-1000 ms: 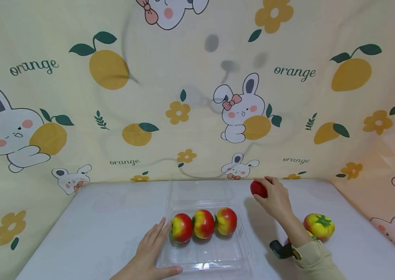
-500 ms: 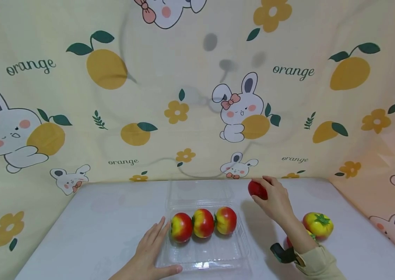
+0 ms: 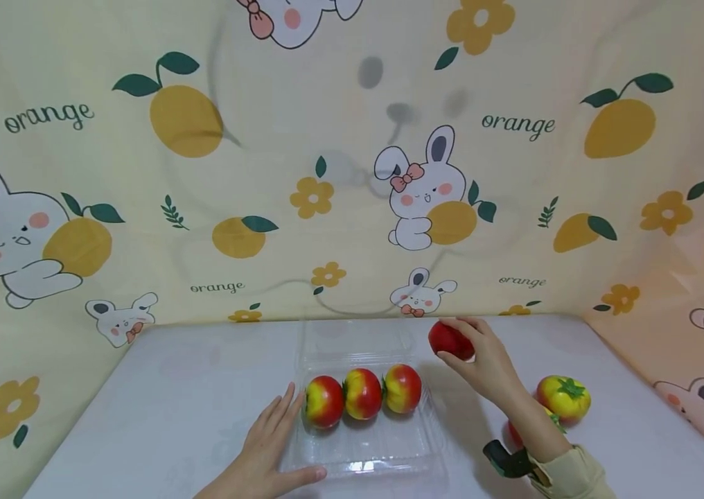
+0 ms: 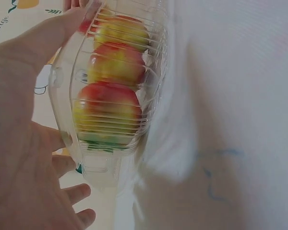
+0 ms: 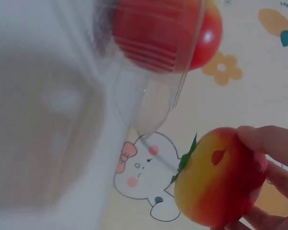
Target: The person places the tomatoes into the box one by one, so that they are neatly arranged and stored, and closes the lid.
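Note:
My right hand pinches a red-and-yellow tomato between thumb and fingers, above the table to the right of a clear plastic clamshell box. In the right wrist view this tomato's pointed green calyx faces the box side. Three similar tomatoes sit in a row across the back half of the box tray. My left hand lies along the box's left side, fingers extended and thumb spread at the front corner. In the left wrist view the fingertips and thumb meet the box's rim.
The box's transparent lid lies folded back behind the tray. To the right, a yellow-red tomato rests on the white table, and another tomato is partly hidden by my right forearm. A printed cloth hangs behind.
My right hand has moved slightly left toward the box, carrying the tomato. My left hand has kept its place at the box's side, and the view has shifted slightly.

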### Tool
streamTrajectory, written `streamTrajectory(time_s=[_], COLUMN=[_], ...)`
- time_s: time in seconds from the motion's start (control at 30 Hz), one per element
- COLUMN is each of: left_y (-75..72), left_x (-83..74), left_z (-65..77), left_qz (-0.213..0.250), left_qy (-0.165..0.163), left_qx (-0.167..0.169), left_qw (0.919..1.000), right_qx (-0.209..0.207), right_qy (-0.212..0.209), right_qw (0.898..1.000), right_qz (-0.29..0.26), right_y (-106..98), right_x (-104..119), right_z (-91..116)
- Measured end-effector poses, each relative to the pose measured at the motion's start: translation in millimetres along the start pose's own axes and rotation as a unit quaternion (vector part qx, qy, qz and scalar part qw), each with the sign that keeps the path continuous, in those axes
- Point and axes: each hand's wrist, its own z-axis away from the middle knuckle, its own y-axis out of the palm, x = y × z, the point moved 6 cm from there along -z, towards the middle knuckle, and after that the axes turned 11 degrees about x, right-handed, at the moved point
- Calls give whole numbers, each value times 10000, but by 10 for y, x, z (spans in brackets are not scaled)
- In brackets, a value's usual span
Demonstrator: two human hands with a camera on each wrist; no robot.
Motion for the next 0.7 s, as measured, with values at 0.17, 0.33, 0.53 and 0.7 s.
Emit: streamTrajectory(time_s=[0.17, 0.33, 0.53, 0.7], left_y=[3, 6, 10, 11], left_x=[-25, -47, -64, -64], left_z=[-13, -5, 15, 18], left_qz=[-1, -58, -70, -47], left_qy=[118, 283, 414, 475], left_qx=[-21, -90, -142, -128], left_qw=[9999, 9995, 9990, 9988], right_qx=[43, 57, -39, 12], right_qy=[-73, -66, -122, -121], right_qw=[9992, 9987, 9986, 9972], right_qz=[-386, -505, -517, -735], right_y=[10, 20, 22, 49], right_x=[-2, 12, 48, 83], right_z=[30, 63, 104, 125])
